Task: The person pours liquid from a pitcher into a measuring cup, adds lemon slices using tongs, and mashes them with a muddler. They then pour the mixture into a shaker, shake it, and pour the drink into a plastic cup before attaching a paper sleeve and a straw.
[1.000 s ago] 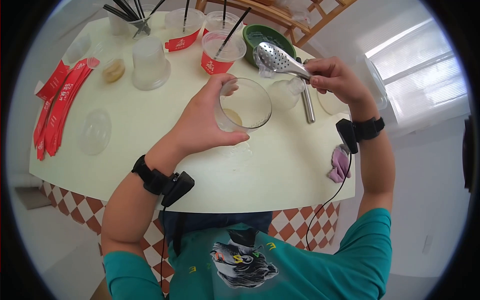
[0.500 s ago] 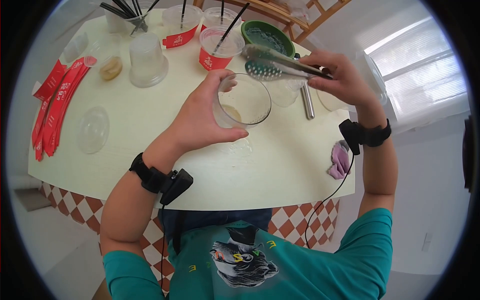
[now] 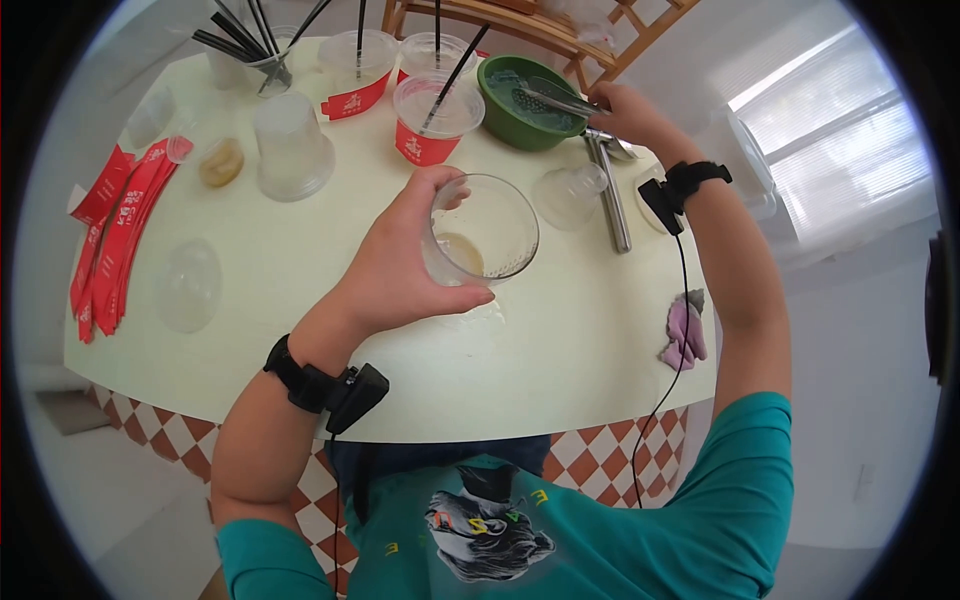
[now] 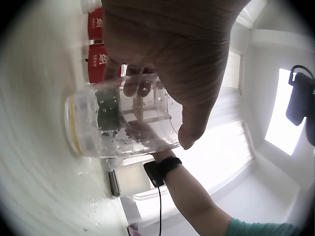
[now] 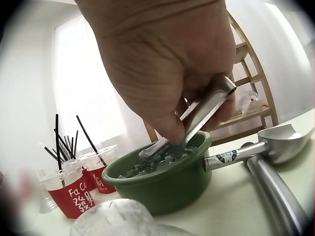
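Note:
My left hand [image 3: 395, 265] grips a clear cup [image 3: 505, 215] by its side, thumb on the near side. The cup stands tilted, its open mouth facing up and toward me; a pale yellowish round patch shows at its bottom. Droplets cling to its wall in the left wrist view. With my right hand [image 3: 628, 112] I hold metal tongs [image 5: 209, 109] with a perforated head. Their tips reach down into a green bowl [image 3: 520, 132], among clear, ice-like cubes [image 5: 160, 164]. A small clear vessel [image 3: 570, 195] stands between the cup and a metal handle.
Red-sleeved cups [image 3: 428, 146] with black straws stand at the back. A metal scoop [image 5: 285, 142] lies beside the bowl, near a metal-handled tool [image 3: 618, 210]. Left are red sleeves [image 3: 120, 235], a clear lid [image 3: 190, 287] and upturned cups [image 3: 290, 150]. A purple cloth [image 3: 685, 332] lies right.
My right hand has moved away from me with the tongs, from beside the cup over to the green bowl, and the tips have gone into it. The left hand keeps holding the cup.

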Demonstrator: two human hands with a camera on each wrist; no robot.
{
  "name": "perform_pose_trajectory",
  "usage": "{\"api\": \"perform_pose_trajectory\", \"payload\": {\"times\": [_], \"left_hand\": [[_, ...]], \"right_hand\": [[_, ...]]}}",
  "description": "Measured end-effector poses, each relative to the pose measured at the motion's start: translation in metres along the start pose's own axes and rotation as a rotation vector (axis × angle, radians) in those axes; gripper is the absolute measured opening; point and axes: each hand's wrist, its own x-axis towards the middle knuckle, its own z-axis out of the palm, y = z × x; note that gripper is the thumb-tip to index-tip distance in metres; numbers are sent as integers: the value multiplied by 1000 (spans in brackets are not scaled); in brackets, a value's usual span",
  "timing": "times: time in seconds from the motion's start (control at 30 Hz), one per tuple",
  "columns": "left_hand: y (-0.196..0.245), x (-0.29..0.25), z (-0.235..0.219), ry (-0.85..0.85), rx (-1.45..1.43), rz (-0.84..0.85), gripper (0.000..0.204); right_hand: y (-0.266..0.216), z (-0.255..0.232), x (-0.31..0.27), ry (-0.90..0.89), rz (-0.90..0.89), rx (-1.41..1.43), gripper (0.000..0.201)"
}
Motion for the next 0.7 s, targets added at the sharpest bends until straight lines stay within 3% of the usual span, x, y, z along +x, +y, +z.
{"api": "perform_pose_trajectory", "payload": {"times": [0.17,0.3,0.37,0.4,0.47,0.57,0.7], "left_hand": [[2,0,-1,-8,-8,-21,89],[-1,-1,-1,0,-5,15,89],[-1,-1,-1,2,-3,20,89],[-1,-1,-1,1,-2,21,90],[-2,-1,0,6,-5,24,90],[-2,-2,-1,-1,-2,28,90],[-2,-3,-1,-18,5,-38,93]], "right_hand": [[-11,7,1,16,-28,-124,33],[0,12,3,-33,-16,-62,37],[0,10,-9,155,-75,66,43],[0,9,-19,154,-74,64,43],[-16,5,-55,261,42,369,50],[-41,22,-103,267,62,489,63],[-68,54,-123,279,27,418,75]]}}
